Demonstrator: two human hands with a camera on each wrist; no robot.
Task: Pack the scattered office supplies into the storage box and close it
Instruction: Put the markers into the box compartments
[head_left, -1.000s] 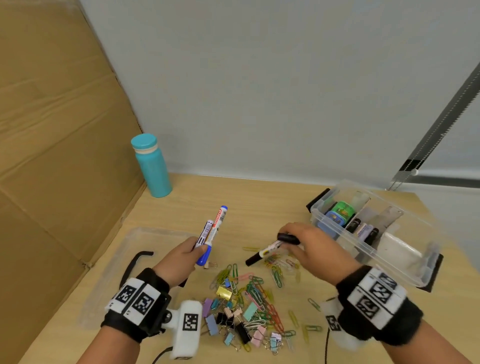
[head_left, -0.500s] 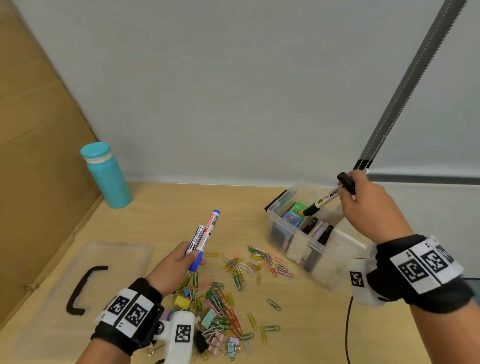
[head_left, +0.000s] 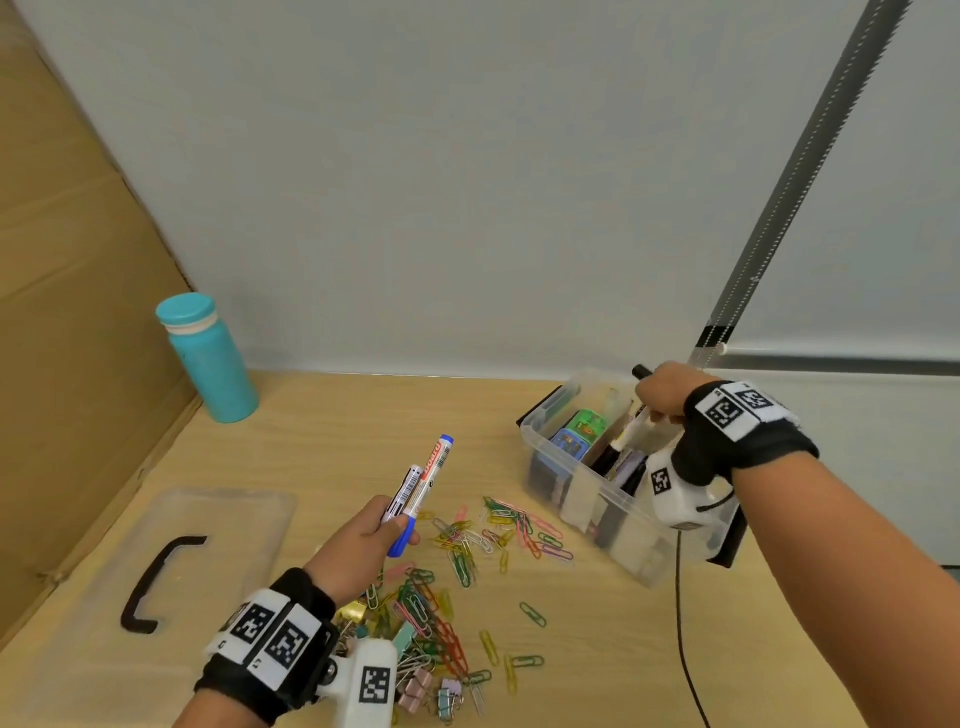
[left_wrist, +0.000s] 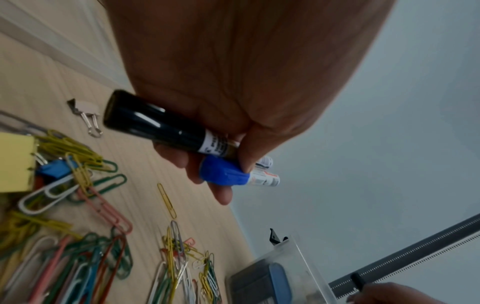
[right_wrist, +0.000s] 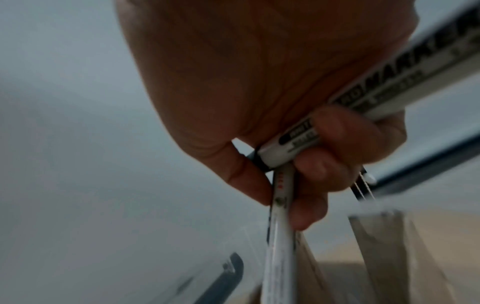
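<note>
A clear storage box (head_left: 571, 499) stands open at the right of the table and holds pens and coloured items. My right hand (head_left: 657, 400) is over it and grips a white marker with black caps (head_left: 631, 423), tip slanting down into the box. In the right wrist view the fingers (right_wrist: 324, 164) curl round that marker (right_wrist: 363, 96), and a thinner white pen (right_wrist: 280, 216) runs down past the thumb. My left hand (head_left: 397, 527) holds a blue-capped marker (head_left: 434, 467) and a black-capped one (left_wrist: 155, 125) upright above the scattered paper clips (head_left: 467, 545).
The clear lid (head_left: 234, 519) with a black handle (head_left: 156, 582) lies flat at the left. Binder clips (head_left: 415, 680) are piled by my left wrist. A teal bottle (head_left: 208, 358) stands at the back left beside a cardboard wall (head_left: 67, 312). A black cable (head_left: 680, 623) trails off the table.
My right hand carried the black-capped marker from the clip pile rightwards to the box and lowered it inside. The left hand kept its two markers and hardly moved.
</note>
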